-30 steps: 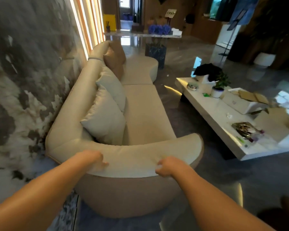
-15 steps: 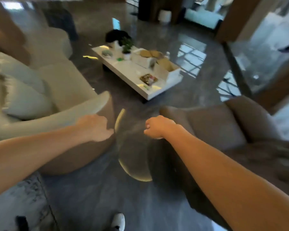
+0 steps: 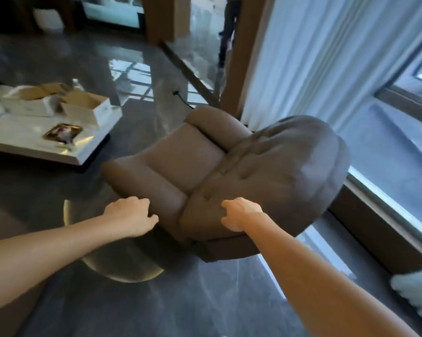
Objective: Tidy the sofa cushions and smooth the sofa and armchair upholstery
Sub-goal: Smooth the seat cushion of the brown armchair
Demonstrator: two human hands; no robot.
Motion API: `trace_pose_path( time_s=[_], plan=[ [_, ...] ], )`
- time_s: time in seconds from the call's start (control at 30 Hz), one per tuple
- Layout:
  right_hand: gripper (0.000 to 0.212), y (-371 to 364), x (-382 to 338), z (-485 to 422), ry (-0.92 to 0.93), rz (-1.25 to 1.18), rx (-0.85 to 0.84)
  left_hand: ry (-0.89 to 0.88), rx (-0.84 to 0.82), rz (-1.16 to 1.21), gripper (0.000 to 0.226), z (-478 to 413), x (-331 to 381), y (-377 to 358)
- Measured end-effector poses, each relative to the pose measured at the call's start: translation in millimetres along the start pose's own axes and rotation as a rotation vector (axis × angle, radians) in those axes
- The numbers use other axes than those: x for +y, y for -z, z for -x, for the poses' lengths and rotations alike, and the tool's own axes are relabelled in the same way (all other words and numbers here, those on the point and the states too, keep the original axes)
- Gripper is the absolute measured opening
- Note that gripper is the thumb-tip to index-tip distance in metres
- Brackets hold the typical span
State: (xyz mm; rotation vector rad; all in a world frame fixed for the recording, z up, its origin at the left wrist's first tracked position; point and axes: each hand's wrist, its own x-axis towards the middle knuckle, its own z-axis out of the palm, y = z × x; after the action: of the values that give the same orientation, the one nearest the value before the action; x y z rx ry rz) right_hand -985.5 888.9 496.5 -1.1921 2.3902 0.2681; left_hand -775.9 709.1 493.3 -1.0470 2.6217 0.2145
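Both hands reach the padded brown fabric armchair (image 3: 229,171): the left hand (image 3: 132,218) half-curled beside its near arm, the right hand (image 3: 239,216) loosely open on the wrinkled backrest, neither clamped. The armchair-smoothing step looks to be starting; next, flat palms should sweep outward from where the right hand rests.

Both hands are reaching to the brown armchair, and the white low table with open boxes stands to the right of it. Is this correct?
Not quite. In the head view the table with the boxes stands left of the armchair, not right. The left hand and right hand do reach to it.
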Motion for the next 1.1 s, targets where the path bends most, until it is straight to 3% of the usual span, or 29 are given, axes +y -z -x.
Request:
trace_pose_path(
  time_s=[0.2,0.37,0.47,0.63,0.8,1.1],
  plan=[
    [0.052,-9.9,139.0,-15.0,-0.063,-0.040,0.138,-0.117,-0.028,-0.056,0.053,-58.7,148.6,0.3],
    [0.052,8.7,279.2,-43.9,-0.018,-0.002,0.277,-0.065,-0.049,0.078,0.073,-106.0,296.7,12.9],
    [0.056,15.7,317.6,-56.2,0.026,0.073,0.305,-0.080,-0.028,0.118,0.090,-116.0,332.8,17.5],
    [0.062,34.5,370.0,-124.0,0.298,0.205,0.372,-0.055,-0.080,0.233,0.119,-165.4,398.1,8.0],
    [0.075,56.2,412.4,-204.1,0.509,0.178,0.400,-0.004,-0.148,0.182,0.127,-221.6,433.2,-16.9],
    [0.073,114.6,478.4,-295.3,0.835,0.151,0.337,0.124,-0.305,0.320,0.134,-261.1,496.9,4.3]
  ],
)
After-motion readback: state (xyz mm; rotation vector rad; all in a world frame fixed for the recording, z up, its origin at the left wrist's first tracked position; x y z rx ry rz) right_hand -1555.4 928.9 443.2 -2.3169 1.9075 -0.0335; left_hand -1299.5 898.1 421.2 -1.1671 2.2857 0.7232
